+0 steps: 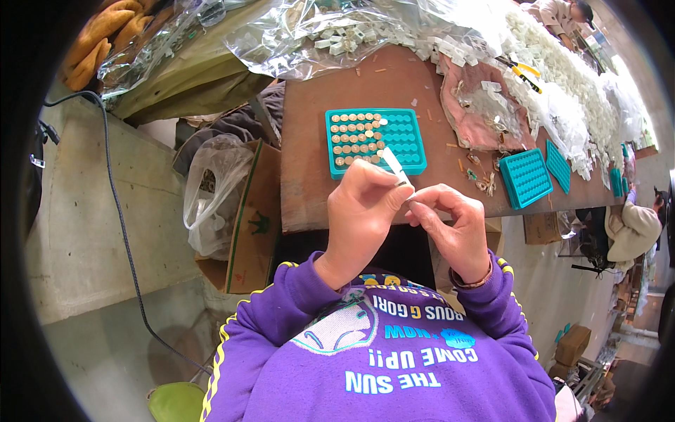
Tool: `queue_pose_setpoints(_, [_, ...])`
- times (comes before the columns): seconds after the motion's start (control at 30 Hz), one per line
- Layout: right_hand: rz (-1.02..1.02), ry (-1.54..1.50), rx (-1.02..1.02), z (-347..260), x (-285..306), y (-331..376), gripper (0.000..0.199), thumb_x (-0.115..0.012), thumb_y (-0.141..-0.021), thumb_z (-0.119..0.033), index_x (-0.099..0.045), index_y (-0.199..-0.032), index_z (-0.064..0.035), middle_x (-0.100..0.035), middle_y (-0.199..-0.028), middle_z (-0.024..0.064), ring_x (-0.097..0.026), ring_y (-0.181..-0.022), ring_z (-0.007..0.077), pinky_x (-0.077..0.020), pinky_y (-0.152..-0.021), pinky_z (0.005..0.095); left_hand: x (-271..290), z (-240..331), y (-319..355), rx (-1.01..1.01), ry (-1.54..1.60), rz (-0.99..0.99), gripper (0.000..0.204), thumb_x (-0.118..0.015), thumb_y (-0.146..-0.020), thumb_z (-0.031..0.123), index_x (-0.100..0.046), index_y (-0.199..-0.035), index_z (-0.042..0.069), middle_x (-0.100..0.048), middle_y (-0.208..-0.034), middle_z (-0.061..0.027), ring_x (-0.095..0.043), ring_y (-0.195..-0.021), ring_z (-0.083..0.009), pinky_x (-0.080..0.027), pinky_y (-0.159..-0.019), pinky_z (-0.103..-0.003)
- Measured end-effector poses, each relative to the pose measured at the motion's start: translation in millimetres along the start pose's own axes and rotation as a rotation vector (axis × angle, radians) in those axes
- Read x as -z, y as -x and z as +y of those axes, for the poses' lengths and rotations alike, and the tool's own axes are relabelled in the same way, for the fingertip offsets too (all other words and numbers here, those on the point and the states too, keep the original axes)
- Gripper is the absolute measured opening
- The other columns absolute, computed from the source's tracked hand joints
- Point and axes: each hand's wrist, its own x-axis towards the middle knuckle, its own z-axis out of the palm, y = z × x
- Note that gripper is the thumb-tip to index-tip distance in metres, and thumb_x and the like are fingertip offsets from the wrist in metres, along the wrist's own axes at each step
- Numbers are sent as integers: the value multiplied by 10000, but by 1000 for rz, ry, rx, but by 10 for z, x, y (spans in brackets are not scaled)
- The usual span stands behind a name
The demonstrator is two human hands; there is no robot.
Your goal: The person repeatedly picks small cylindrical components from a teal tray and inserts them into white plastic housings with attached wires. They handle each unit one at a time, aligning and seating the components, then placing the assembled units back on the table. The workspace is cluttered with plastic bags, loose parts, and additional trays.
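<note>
My left hand (362, 211) pinches a slim white stick-like piece with a dark band (396, 166) between thumb and forefinger, its upper end tilting over the tray's near edge. Close beside it, the thumb and forefinger of my right hand (453, 224) press together at the lower end of that piece; whatever lies between these fingertips is too small to make out. Just beyond my hands lies a teal tray (406, 141). Rows of small round brass-coloured pieces (355, 138) fill its left part, and its right part shows bare hollows.
A pink cloth (470, 105) with scraps lies right of the tray. Further right are another teal tray (526, 178), yellow-handled pliers (526, 74) and heaped white plastic parts (562, 84). A cardboard box (254, 218) with a plastic bag (218, 186) stands left of the table (302, 190).
</note>
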Motion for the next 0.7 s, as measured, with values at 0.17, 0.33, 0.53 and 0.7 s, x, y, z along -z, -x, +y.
queue_pose_setpoints(0.17, [-7, -58, -73, 5, 2, -16, 60, -632, -860, 13, -650, -892, 61, -653, -742, 37, -618, -663, 59, -501, -605, 211, 7, -29, -14, -120, -121, -20, 200, -742, -819, -6, -554, -883, 23, -616, -815, -40, -609, -760, -100, -502, -679, -251])
queue_pose_setpoints(0.33, [-60, -12, -105, -35, 26, 19, 47, -619, -859, 29, -640, -889, 59, -634, -709, 30, -610, -630, 56, -511, -593, 213, 0, -28, -25, -29, 11, 22, 200, -739, -818, -14, -551, -875, 19, -609, -807, -36, -601, -753, -96, -499, -674, -252])
queue_pose_setpoints(0.53, [-9, 55, -16, -56, 13, 6, 42, -621, -854, 32, -629, -886, 57, -640, -695, 39, -625, -628, 65, -525, -590, 223, 5, -42, -32, -26, -35, -17, 204, -746, -818, -6, -550, -872, 15, -606, -804, -38, -595, -744, -92, -494, -665, -247])
queue_pose_setpoints(0.7, [34, 214, 75, -43, -13, -36, 81, -668, -796, 19, -641, -873, 15, -647, -678, 63, -648, -607, 111, -535, -612, 256, 11, -80, -23, -81, -104, -29, 217, -762, -807, 9, -555, -870, 13, -603, -788, -45, -597, -724, -100, -492, -648, -250])
